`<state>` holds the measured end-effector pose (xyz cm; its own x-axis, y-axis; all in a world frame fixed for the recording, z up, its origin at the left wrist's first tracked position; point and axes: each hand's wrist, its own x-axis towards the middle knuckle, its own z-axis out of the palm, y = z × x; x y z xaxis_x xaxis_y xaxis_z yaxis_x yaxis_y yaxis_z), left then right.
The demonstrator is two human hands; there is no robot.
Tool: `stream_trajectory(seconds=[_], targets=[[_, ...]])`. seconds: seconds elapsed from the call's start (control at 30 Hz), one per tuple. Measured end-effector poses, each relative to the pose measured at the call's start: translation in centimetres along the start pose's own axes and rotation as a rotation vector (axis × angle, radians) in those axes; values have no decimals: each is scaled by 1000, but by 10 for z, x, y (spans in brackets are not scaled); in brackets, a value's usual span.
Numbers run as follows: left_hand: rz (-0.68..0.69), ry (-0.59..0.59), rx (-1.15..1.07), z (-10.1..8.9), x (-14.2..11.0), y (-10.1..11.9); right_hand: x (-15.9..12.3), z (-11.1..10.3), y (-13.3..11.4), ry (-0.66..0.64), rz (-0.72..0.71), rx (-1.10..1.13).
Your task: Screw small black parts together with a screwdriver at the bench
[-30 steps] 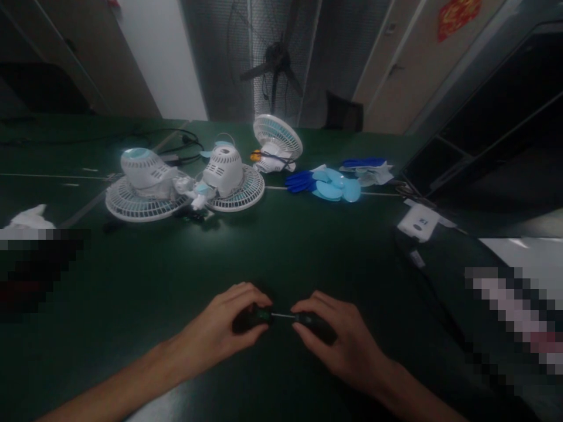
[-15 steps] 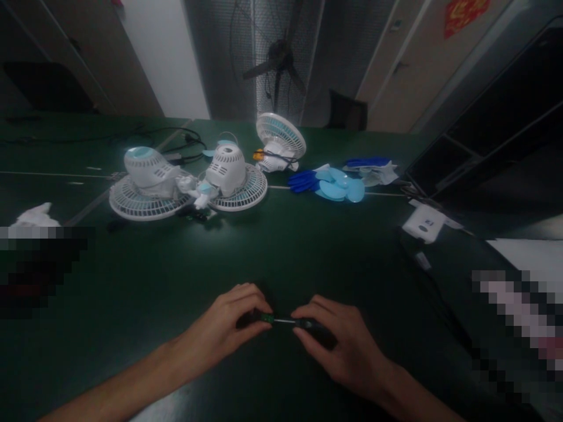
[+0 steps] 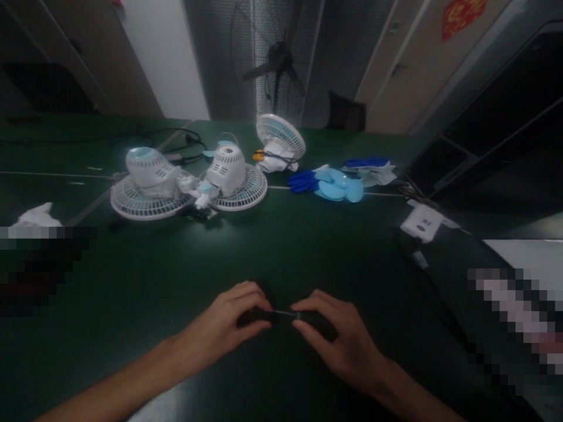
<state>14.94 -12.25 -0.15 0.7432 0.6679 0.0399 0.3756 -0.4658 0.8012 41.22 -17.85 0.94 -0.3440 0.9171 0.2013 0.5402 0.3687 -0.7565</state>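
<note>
The screwdriver (image 3: 319,323) lies nearly level, low over the middle of the surface (image 3: 264,252), its thin metal shaft bridging the gap between the hands. The right hand (image 3: 354,337) is clamped around its dark handle, thumb below and fingers above; the left hand (image 3: 224,319) pinches a dark piece (image 3: 255,316) at the shaft's other end in the same way. The hands are near each other but apart, fingertips facing inward, backs upward, with the forearms slanting in from the lower corners. Whether either hand rests on the surface, I cannot tell.

Beyond the left hand, two white fans (image 3: 152,196) (image 3: 235,181) lie grille-down, side by side. Behind them and to the right, a third fan (image 3: 279,140) is tilted, a dark cord across its base. Right of it are blue gloves (image 3: 302,181) and light-blue blades (image 3: 336,186). A white box (image 3: 421,223) sits farther right.
</note>
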Motion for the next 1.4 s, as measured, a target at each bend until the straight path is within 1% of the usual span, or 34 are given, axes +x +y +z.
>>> stream_trajectory(seconds=[0.17,0.3,0.43,0.53,0.63,0.73,0.8,0.87,0.93,1.03,1.1,1.17,1.23,1.27,1.4], targets=[[-2,-24,42,-6,-6,8,-4,-3,6,39,26,27],[9,-80,108,-10,-12,10,-2,-2,6,18,34,31],[27,-114,137,-15,-13,3,-1,-3,5,15,47,26],[47,-72,214,-27,-13,-12,-2,-4,5,10,57,31],[64,-6,297,-51,-15,-33,-3,-4,6,-3,66,32],[26,52,368,-84,-20,-60,-3,-4,7,-9,60,25],[-38,111,413,-109,-28,-79,-3,-4,7,-19,64,21],[-132,176,452,-133,-39,-100,-3,-4,7,-17,69,18],[-235,270,497,-155,-51,-119,-3,-4,6,-12,64,22],[-354,417,576,-178,-70,-141,-3,-4,6,-21,59,36],[-386,471,612,-189,-79,-149,-4,-3,7,-29,58,31],[-395,473,620,-196,-85,-153,-4,-3,7,-25,61,25],[-430,442,596,-204,-90,-156,-4,-3,8,-22,67,28],[-476,424,573,-209,-92,-159,-4,-3,8,-26,70,31],[-736,353,473,-230,-103,-171,-3,-3,8,-23,68,33]])
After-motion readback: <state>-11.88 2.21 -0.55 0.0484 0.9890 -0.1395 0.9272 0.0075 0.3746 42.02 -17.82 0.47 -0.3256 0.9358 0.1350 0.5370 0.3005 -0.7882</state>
